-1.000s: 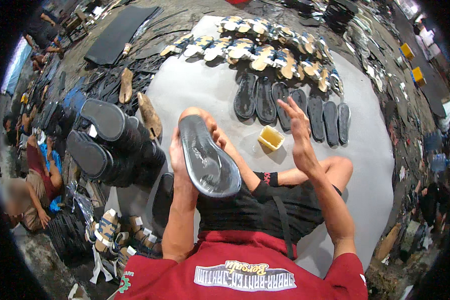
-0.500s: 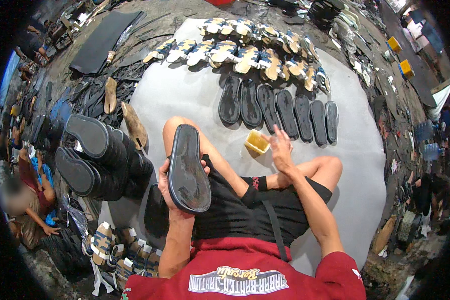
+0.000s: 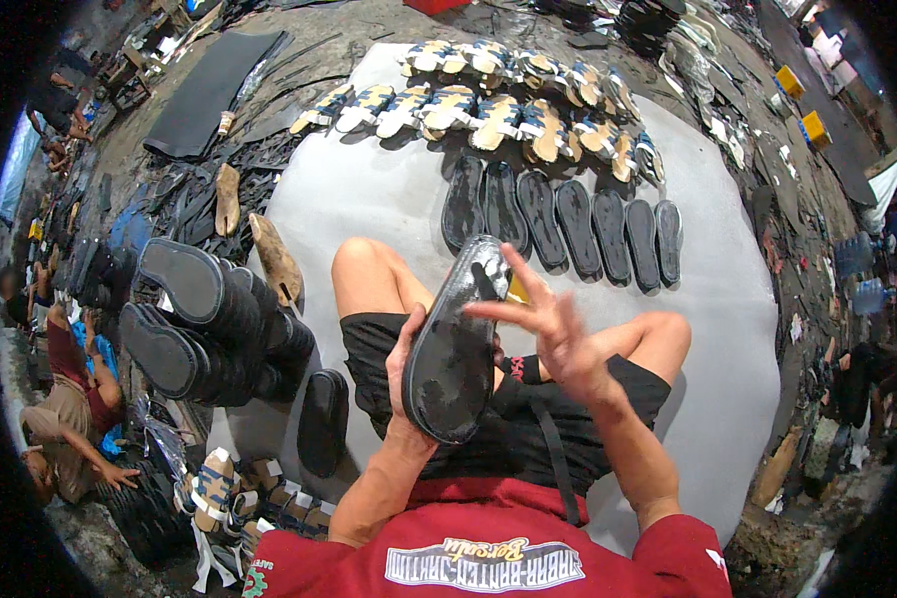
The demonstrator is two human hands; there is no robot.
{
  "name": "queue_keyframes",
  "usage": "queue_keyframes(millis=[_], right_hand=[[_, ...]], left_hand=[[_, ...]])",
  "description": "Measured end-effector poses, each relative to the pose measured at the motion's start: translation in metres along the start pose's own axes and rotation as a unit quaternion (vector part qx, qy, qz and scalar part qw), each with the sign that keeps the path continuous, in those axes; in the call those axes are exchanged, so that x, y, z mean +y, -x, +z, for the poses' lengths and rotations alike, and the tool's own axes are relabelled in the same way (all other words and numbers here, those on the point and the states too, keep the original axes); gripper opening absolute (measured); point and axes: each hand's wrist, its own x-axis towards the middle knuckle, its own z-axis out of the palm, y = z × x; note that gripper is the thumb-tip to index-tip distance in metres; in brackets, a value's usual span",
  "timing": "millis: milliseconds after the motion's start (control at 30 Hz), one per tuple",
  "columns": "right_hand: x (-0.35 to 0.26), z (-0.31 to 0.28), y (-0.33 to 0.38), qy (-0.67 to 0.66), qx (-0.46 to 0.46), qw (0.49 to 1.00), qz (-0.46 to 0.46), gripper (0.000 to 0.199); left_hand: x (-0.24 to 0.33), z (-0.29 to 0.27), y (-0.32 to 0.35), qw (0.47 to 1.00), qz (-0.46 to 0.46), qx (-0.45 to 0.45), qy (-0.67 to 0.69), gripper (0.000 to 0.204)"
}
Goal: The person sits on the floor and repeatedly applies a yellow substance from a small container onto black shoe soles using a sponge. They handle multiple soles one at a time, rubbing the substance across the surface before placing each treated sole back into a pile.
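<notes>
swung back from the yellow tub (image 3: 516,290), right hand (image 3: 556,334) now spread open, fingertips brushing the black sole (image 3: 453,344) clasped upright in the left hand (image 3: 405,371) over the lap. risks smearing glue, or slipping from that one-handed hold.

Right hand (image 3: 553,334) now back from the yellow tub near the row of black soles, fingers spread against the upper edge of the black sole (image 3: 455,344). Sole now tipped with its top end toward the right, held lower over the lap by the left hand (image 3: 409,384).
</notes>
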Motion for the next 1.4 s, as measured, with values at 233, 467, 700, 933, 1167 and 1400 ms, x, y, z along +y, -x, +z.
queue_keyframes(millis=[233,467,700,933,1167,1400], right_hand=[[-0.033,0.035,0.024,0.553,0.007,0.831,-0.053,0.055],[-0.041,0.011,-0.003,0.523,0.039,0.851,-0.016,0.056],[-0.031,0.026,0.007,0.565,-0.034,0.824,-0.025,0.061],[-0.035,0.030,0.009,0.555,-0.077,0.826,-0.057,0.060],[-0.042,0.039,0.013,0.516,-0.128,0.844,-0.063,0.061],[-0.045,0.045,0.017,0.494,-0.179,0.847,-0.075,0.060]], left_hand=[[0.003,0.018,0.013,0.998,0.030,0.030,0.056,0.061],[0.004,0.024,0.019,0.998,0.010,0.046,-0.028,0.063],[0.007,0.020,0.019,0.998,0.016,0.058,-0.003,0.056],[0.007,0.019,0.017,0.996,0.016,0.067,-0.051,0.053],[0.009,0.010,0.013,0.993,0.016,0.117,-0.028,0.055],[0.014,0.005,0.016,0.999,-0.014,0.036,0.014,0.057]])
